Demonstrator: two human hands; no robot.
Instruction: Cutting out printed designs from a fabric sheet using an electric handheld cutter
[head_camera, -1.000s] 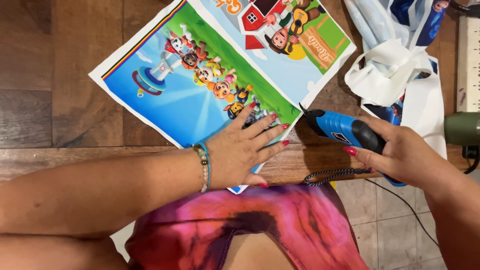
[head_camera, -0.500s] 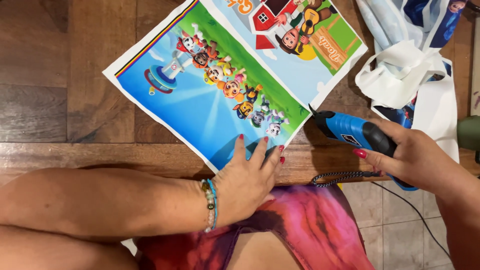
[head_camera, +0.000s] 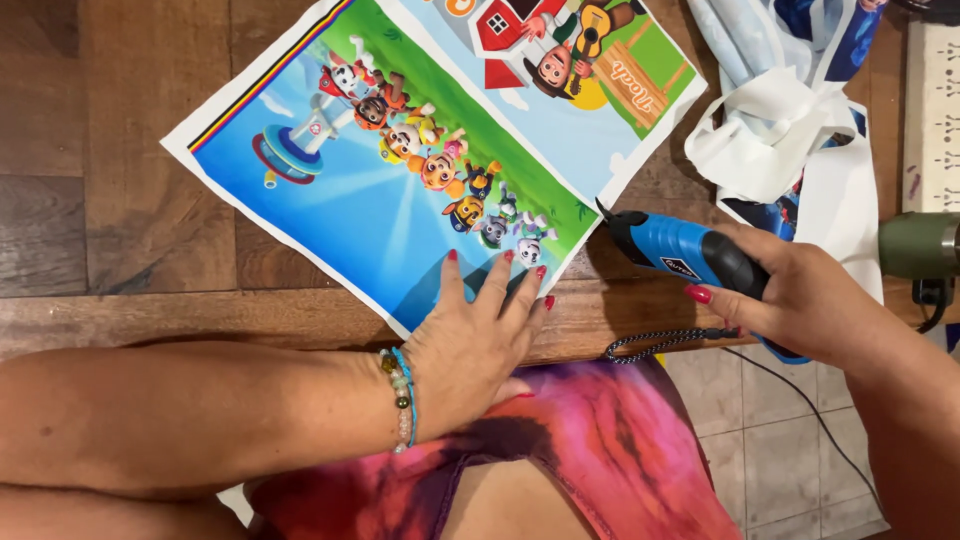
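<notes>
Print (head_camera: 400, 170) lies centre-left of frame on table (head_camera: 120, 200), long axis running lower left to upper right. Your left hand (head_camera: 475, 345), lower centre, fingers spread flat, pins its near corner. Cutter (head_camera: 690, 255), right of centre, sits clenched in your right hand (head_camera: 810, 305); its tip points left, just beside print's right edge. Right hand nearer that edge.

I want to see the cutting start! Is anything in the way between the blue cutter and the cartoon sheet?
Nothing visible. The right hand holds the blue cutter with its tip just off the printed sheet, only bare wooden table between. The left hand lies flat on the sheet's near corner, aside from the tip.
</notes>
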